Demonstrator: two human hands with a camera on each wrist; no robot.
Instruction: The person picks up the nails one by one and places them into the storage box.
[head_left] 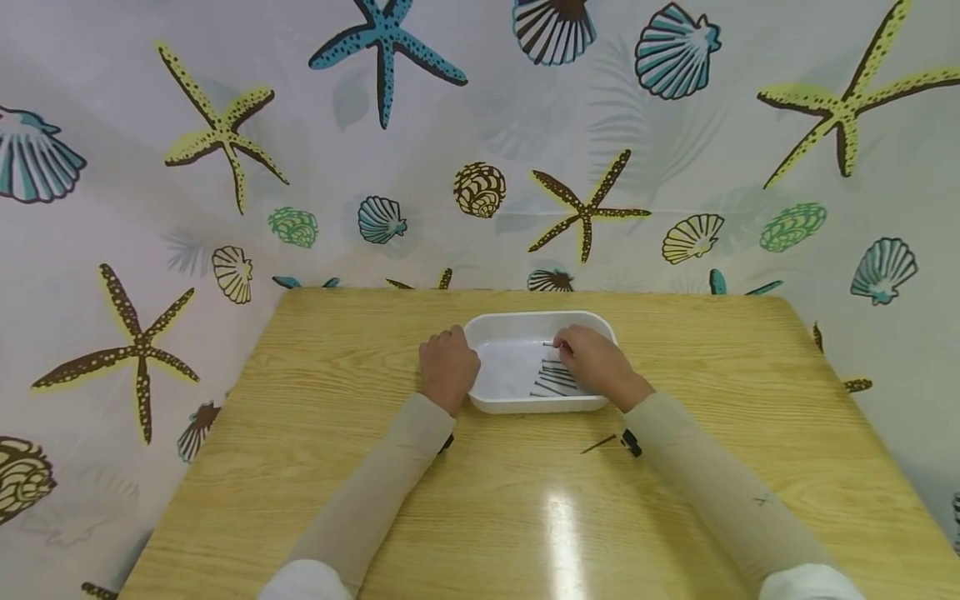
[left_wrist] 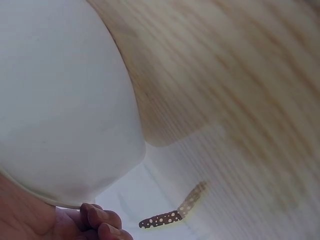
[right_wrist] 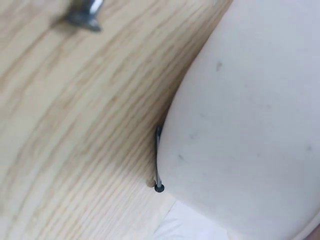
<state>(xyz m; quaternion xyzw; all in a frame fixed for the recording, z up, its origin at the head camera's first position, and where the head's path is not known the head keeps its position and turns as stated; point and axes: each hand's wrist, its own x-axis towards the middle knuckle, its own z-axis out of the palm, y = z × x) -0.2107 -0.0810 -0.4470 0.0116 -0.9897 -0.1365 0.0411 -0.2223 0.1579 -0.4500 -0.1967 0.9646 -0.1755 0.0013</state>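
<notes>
A white oblong tray (head_left: 495,406) stands on the wooden table, with several dark nails (head_left: 555,379) lying side by side in its right half. My left hand (head_left: 448,367) grips the tray's left end; in the left wrist view its curled fingers (left_wrist: 102,220) show at the rim. Over the right side of the tray bends my right hand (head_left: 596,360), thumb and fingertips pinching at one nail (head_left: 547,343) whose head end sticks out to the left. In the right wrist view that hand is hidden behind the tray's outer wall (right_wrist: 240,115).
One loose nail (head_left: 598,443) lies on the table (head_left: 487,517) in front of the tray, close to the right wrist's strap. The right wrist view has another nail (right_wrist: 158,170) against the tray's outer wall. Behind the table hangs a cloth (head_left: 480,108) printed with starfish and shells.
</notes>
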